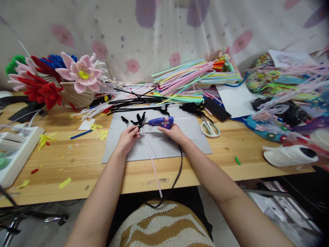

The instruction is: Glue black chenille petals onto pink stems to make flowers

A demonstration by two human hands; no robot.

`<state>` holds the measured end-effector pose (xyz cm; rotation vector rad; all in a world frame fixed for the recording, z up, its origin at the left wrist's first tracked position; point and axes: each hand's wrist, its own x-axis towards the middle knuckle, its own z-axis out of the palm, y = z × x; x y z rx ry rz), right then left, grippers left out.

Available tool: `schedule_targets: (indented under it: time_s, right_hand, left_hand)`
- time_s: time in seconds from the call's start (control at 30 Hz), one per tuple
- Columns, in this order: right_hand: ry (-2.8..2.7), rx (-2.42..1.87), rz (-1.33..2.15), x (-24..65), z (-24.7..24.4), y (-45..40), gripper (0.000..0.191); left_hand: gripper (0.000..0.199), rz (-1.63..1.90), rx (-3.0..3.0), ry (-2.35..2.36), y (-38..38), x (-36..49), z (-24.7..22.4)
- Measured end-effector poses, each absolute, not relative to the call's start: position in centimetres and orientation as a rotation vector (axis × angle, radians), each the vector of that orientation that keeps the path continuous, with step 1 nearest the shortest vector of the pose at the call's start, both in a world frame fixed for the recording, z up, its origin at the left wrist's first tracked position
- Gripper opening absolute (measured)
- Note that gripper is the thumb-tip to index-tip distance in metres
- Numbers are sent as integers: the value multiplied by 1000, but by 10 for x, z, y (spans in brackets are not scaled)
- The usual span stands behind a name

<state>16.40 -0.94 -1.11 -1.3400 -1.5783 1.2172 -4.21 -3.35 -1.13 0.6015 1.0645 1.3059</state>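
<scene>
In the head view, my left hand [130, 137] pinches a black pipe-cleaner flower [139, 120] by its base, above the grey cutting mat [190, 144]. From the flower a thin stem [149, 142] slants down toward me. My right hand [174, 133] is wrapped round the grip of a blue glue gun [160, 121], whose nozzle points left at the flower; whether it touches cannot be made out. A black petal [124, 119] lies left of the flower. Another black piece [164, 109] rests beyond the gun.
White-handled scissors [210, 129] and a black phone [218, 109] lie at the right. Bundled coloured pipe cleaners [190, 77] line the back, with black ones [133, 103] in front. Finished flowers [79, 72] stand back left. A power strip [17, 151] sits left; the gun's cord [180, 168] hangs toward me.
</scene>
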Motion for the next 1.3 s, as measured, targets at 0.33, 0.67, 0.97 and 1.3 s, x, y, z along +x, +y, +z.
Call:
schedule_targets:
  time_s: [0.33,0.67,0.97,1.3]
  right_hand:
    - [-1604,-1334,1220,162,-11,-9,44]
    - [-1631,-1335,1202,163,-12,-10,42]
    - [-1629,-1338,1178,164,-14,-8,43]
    - [-1437,-1537,865,200,-4,-1,49]
  left_hand:
    - [7,1323,588,1046,-34,-41,-8]
    - [9,1317,556,1021,-35,-43,-7]
    - [8,1309,538,981,-36,-44,-6]
    - [7,1425,398,933,-31,-54,2]
